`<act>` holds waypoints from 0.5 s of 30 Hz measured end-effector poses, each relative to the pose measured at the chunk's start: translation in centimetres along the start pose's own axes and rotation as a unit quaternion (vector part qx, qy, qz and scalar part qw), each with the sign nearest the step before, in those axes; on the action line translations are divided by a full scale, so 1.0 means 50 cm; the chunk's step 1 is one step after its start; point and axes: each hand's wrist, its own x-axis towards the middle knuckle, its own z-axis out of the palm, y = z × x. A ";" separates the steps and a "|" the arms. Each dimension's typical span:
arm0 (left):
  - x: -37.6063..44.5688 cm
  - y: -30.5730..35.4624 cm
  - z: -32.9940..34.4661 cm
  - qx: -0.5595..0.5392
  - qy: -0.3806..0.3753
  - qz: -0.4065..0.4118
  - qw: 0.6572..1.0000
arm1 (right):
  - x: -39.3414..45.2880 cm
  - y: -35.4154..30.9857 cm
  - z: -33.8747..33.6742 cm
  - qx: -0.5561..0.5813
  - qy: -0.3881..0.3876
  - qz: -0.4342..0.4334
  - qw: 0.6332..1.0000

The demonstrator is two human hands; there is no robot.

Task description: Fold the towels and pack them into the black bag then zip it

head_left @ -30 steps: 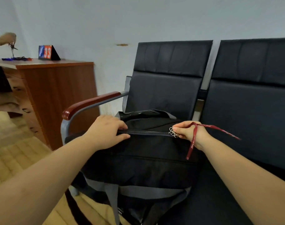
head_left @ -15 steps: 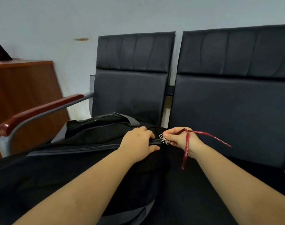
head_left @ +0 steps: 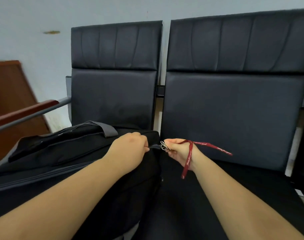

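The black bag [head_left: 64,153] lies on the left seat of a black bench, its grey zip line running toward its right end. My left hand [head_left: 128,153] grips the bag's fabric at the end of the zip. Right beside it, my right hand [head_left: 179,150] pinches the metal zipper pull rings [head_left: 163,146], with a dark red ribbon [head_left: 189,158] looped over the hand and trailing to the right. The zip looks closed along its visible length. No towels are in view.
The black bench seats [head_left: 234,110] stand against a pale wall. A wooden armrest on a grey bar [head_left: 26,111] runs at the left. Behind it stands a brown wooden desk [head_left: 11,87]. A grey strap [head_left: 106,129] lies on the bag's top.
My right hand has drawn the zipper pull to the bag's right end, and my left hand slid along the zip after it. The view turned right, so the desk top left the frame.
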 end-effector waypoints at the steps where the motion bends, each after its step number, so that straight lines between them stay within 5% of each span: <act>1: -0.002 -0.007 -0.014 0.004 0.001 -0.001 1.000 | 0.007 0.003 0.008 0.027 -0.006 0.012 1.000; 9: -0.027 -0.065 -0.096 0.001 0.082 -0.009 0.997 | 0.051 0.045 0.037 0.148 0.011 0.059 0.987; 15: -0.031 -0.055 -0.084 -0.020 0.052 -0.029 0.998 | -0.015 0.019 0.019 -0.001 0.049 0.042 0.998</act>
